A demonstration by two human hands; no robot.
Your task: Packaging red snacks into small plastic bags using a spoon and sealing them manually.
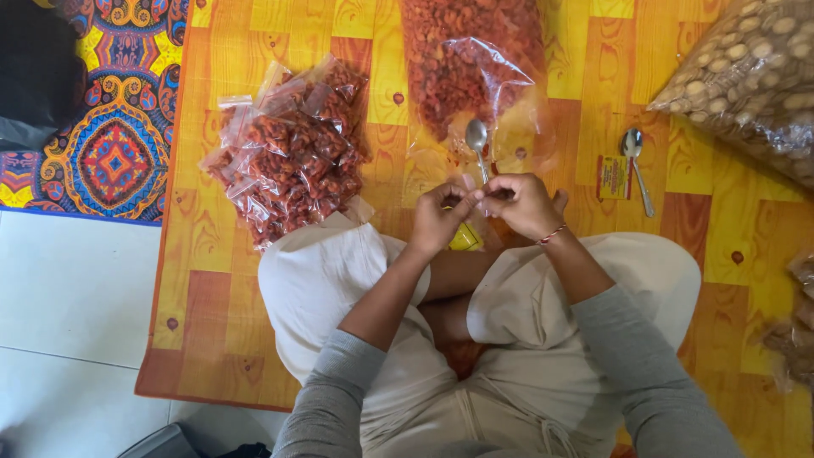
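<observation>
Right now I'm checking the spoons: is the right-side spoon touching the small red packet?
Apart. The head view shows a strip of orange mat between the spoon and the small red packet.

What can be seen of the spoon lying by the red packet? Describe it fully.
The spoon looks like shiny metal, with an oval bowl and a slim straight handle. It lies flat on the orange wood-print mat, bowl away from the person, handle angled slightly right toward them. It sits just right of the small red packet, close against its edge; contact cannot be told. Neither hand touches it. A big bag of pale round pieces lies beyond it.
</observation>
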